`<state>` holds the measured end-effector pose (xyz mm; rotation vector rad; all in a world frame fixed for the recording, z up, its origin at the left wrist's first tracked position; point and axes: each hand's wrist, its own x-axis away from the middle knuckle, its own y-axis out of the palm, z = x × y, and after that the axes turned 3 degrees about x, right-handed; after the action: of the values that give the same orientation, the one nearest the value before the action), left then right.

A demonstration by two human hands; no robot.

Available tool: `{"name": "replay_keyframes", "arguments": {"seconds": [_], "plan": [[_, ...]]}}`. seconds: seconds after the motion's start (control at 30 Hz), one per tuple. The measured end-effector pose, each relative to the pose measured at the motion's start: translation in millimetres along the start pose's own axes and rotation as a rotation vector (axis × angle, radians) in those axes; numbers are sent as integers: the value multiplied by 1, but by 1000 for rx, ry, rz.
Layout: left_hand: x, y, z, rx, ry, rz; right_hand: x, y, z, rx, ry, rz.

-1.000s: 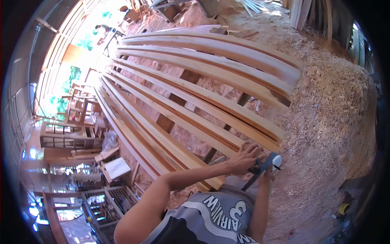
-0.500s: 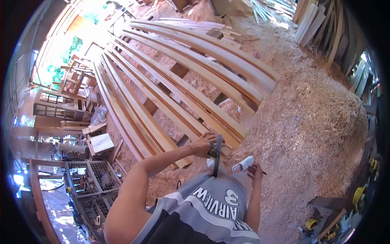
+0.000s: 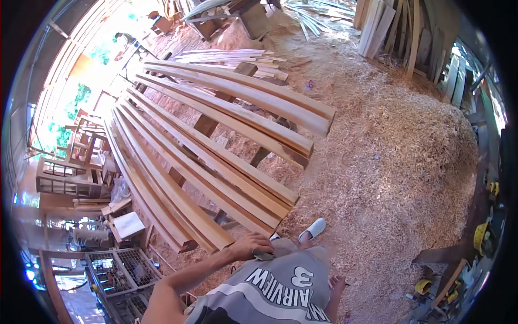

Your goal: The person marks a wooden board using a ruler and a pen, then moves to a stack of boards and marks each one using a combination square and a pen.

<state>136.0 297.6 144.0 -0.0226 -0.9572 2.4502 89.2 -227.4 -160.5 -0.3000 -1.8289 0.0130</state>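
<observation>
My left hand [image 3: 251, 245] is closed in front of my waist, close to the near ends of the boards. A small dark grey-green thing [image 3: 263, 255] shows under its fingers, against my grey shirt [image 3: 270, 281]; its kind is not clear. At my right side hangs my right hand [image 3: 338, 282], fingers curled, with the dark tip of a thin pencil-like stick [image 3: 348, 284] poking out. Long planed boards [image 3: 216, 146] lie in spaced rows on cross timbers [image 3: 206, 125], running away from me to the upper left. One foot in a white clog [image 3: 313, 229] is beyond my shirt.
A large heap of wood shavings [image 3: 399, 178] covers the right side. Planks lean at the upper right [image 3: 377, 27]. Wooden chair frames [image 3: 81, 143] and a wire-mesh metal rack [image 3: 127, 270] line the left. Yellow tools [image 3: 480, 237] lie at the right edge. A person [image 3: 125, 39] is far back.
My left hand has dropped toward my waist, and the long dark strap hanging from it no longer shows. My right hand is lower. The view has shifted, bringing the board ends fully into sight.
</observation>
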Motion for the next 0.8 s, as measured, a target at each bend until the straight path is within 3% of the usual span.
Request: {"name": "replay_keyframes", "arguments": {"seconds": [0.07, 0.2, 0.53, 0.8], "plan": [[-16, -5, 29, 5, -45, 17, 28, 6, 1, -47, -14, 12], [-22, 23, 29, 117, -212, 104, -13, -5, 36, 28, -7, -62], [-36, 17, 14, -8, -101, 113, 29, 29, -35, -24, -76, -65], [-31, 23, 4, -8, -116, 103, -2, 22, 2, 9, -90, -61]]}}
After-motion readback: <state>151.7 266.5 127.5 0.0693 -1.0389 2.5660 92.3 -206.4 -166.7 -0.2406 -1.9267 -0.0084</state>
